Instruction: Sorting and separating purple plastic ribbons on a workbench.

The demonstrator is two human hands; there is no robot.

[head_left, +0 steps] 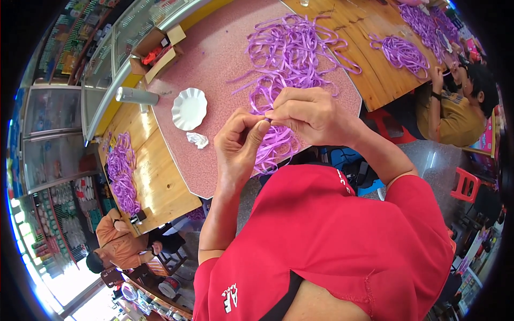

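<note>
Both my hands meet over the near part of a pink speckled table (214,59), fingertips pinched close together. My left hand (239,138) is closed, thumb against forefinger, on a bit of purple ribbon. Beside it my right hand (313,113) pinches at the same spot; the small piece between the fingertips is mostly hidden. A large tangle of purple ribbon (292,51) spreads over the table beyond my hands, and more loops (276,145) of it hang below and behind them.
A white scalloped dish (189,109), a crumpled tissue (197,140), a grey cylinder (137,96) and an open cardboard box (163,56) stand left. Purple ribbon piles lie on wooden tables at left (122,174) and right (401,54). One person (124,242) sits left, another (455,109) right.
</note>
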